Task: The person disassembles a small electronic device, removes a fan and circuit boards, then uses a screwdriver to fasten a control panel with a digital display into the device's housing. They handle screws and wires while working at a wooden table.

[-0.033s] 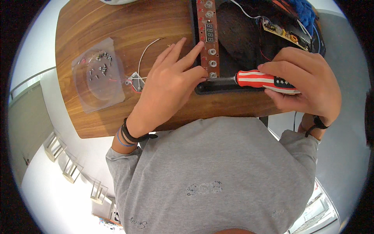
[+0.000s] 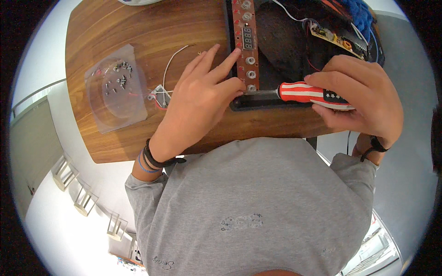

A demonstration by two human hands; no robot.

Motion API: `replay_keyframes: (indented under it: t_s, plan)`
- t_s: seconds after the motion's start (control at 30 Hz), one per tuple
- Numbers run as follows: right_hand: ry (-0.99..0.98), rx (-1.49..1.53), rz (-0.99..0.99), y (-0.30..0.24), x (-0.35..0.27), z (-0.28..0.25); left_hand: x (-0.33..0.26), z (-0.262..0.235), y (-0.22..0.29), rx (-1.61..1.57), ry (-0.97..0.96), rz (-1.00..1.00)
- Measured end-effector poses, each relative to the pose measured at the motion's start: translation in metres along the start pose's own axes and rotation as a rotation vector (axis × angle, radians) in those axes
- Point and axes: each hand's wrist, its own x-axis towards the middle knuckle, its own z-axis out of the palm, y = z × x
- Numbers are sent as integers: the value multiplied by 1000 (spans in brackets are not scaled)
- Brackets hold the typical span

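My right hand is wrapped round the handle of a screwdriver, painted with red and white stripes and white stars on a dark patch. Its metal shaft points left, to the near end of a narrow brown circuit board. A digit display and several clear round parts sit along this board, which lies in a black housing. Over the housing's left edge lies my left hand, fingers stretched and spread. Its fingertips touch the board's left side, one close to the screwdriver's tip. The tip itself is hard to make out.
On the wooden table, a translucent plastic tray at left holds several small screws. Beside it lies a small metal part with a white wire. A second circuit board with wires and a blue bundle are at far right.
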Motion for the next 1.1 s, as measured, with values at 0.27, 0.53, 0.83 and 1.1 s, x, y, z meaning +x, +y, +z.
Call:
replay_keyframes:
  t_s: [0.27, 0.53, 0.83, 1.1]
  plan:
    - [-5, -55, 40, -9, -3, 1, -1, -1, 1, -27, -16, -16]
    - [-36, -133, 20, -26, 6, -5, -1, -3, 0, -35, -44, -16]
    - [-18, 103, 145, -54, 22, -7, -6, 2, -2, -46, -8, -14]
    - [-134, -259, -123, -62, 34, -24, -6, 4, -3, -54, 8, 3]
